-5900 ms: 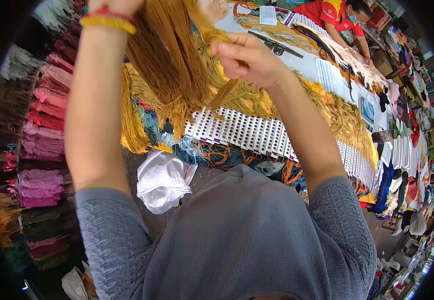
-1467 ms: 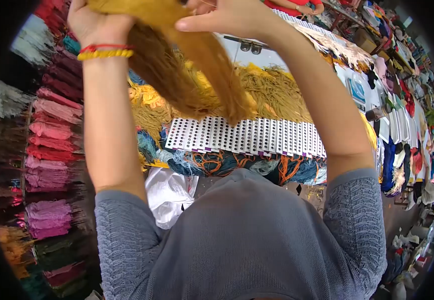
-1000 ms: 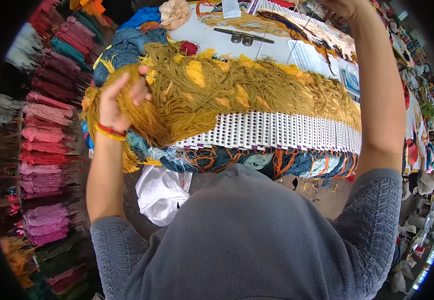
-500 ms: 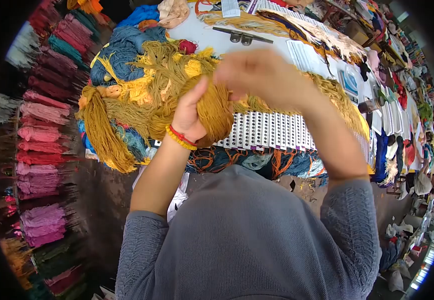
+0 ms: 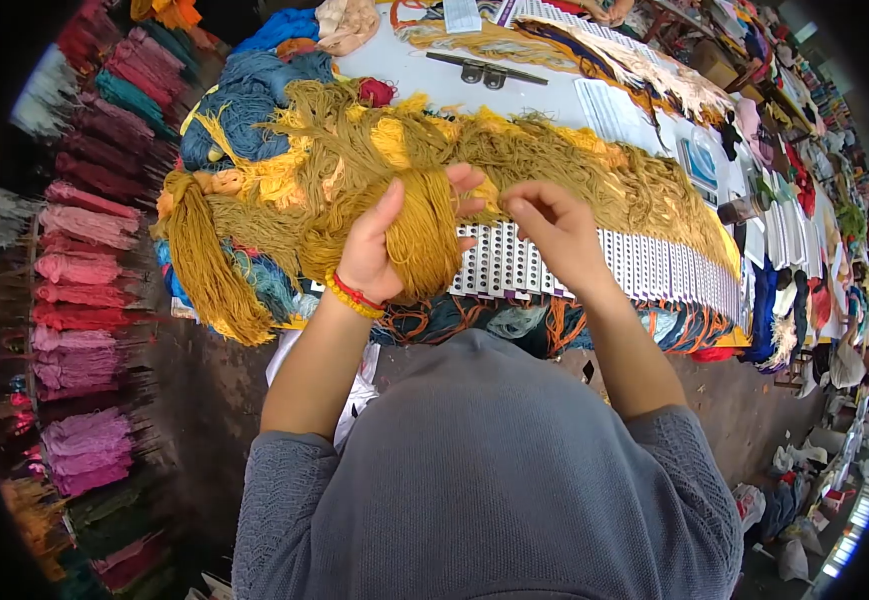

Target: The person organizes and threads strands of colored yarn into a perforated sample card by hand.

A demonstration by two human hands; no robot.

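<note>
My left hand (image 5: 367,252), with red and yellow bands at the wrist, holds a thick bundle of mustard yarn (image 5: 425,240). Its thumb lies on the near side and its fingertips show past the bundle's right edge. Just right of the bundle, my right hand (image 5: 570,240) is closed in a pinch, apart from the yarn; any strand between its fingertips is too fine to make out. Beneath both hands lies a long pile of olive and yellow yarn (image 5: 545,160). A tied mustard skein (image 5: 205,265) hangs over the table's left end.
White strips with rows of dark holes (image 5: 555,262) line the near edge, above hanging dark and orange yarns (image 5: 565,325). Farther back are blue yarn (image 5: 245,110), a black metal clip bar (image 5: 485,72) and paper sheets (image 5: 610,110). Racks of pink and red skeins (image 5: 80,265) stand left.
My right hand has come down from its blurred, raised position over the bundle to the bundle's right side. My left hand keeps hold of the yarn, its fingertips now showing.
</note>
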